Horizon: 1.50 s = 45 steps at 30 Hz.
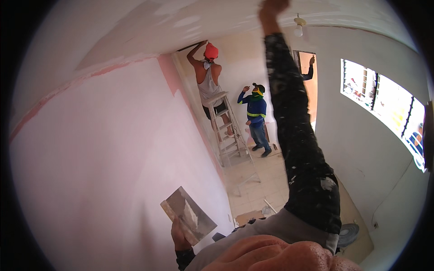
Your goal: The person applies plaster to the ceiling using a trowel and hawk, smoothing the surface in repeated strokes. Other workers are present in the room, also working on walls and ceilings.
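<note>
My left hand (181,235) is low in front of me, closed around the wooden edge of a wide metal putty blade (181,201). A pale smear of putty (191,213) lies on the blade's grey face. My right arm, in a dark paint-spattered sleeve, stretches straight up towards the ceiling (190,22). At the picture's upper edge my right hand (273,8) is partly cut off, so its fingers and anything in them are hidden.
A pink-white wall (104,153) runs along the left. Ahead, one person (210,81) stands on a stepladder (230,126), reaching up; another person (257,113) stands beside it. A bulb (298,29) hangs from the ceiling. A louvred window (379,95) is on the right.
</note>
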Each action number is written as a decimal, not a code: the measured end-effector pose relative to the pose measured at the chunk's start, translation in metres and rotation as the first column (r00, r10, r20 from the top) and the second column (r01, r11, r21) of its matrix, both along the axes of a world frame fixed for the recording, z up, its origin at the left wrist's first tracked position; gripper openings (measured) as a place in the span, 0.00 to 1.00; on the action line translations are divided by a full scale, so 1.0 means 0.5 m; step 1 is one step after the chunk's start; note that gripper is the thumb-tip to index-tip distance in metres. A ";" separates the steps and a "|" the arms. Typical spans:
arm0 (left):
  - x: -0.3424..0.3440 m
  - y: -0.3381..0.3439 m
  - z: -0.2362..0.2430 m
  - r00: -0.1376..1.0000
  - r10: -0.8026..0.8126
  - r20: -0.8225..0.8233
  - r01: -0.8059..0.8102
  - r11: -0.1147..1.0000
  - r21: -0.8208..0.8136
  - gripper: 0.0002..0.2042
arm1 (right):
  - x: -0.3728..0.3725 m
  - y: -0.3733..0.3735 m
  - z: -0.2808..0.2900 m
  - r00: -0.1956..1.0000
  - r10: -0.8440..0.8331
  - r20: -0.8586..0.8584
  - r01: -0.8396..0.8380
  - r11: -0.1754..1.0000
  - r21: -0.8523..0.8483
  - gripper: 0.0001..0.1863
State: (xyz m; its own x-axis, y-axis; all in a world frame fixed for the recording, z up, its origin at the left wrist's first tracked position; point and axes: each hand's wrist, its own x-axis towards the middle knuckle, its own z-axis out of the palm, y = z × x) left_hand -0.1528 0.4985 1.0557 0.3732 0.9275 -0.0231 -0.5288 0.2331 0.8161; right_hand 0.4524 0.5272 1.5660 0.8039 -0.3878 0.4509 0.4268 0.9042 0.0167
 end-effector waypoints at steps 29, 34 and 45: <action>0.089 0.061 0.079 0.988 -0.149 0.045 0.149 0.989 -0.003 0.24 | -0.092 -0.547 -0.166 0.798 0.156 0.582 -0.134 0.988 -0.081 0.19; 0.052 0.071 0.034 0.995 -0.100 0.025 0.100 0.995 0.023 0.24 | 0.229 -0.500 -0.246 -0.145 -0.844 0.517 0.786 -0.416 -0.458 0.26; -0.007 0.000 0.028 0.996 0.080 -0.028 -0.081 0.997 -0.022 0.24 | 0.042 -0.159 0.029 0.995 -0.040 0.089 0.029 0.993 0.112 0.25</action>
State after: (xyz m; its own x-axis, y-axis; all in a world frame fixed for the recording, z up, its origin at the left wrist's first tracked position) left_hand -0.1564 0.4986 1.0698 0.2965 0.9535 -0.0537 -0.5240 0.2094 0.8256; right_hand 0.4736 0.4479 1.5803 0.7470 -0.4661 0.4741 0.4499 0.8794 0.1555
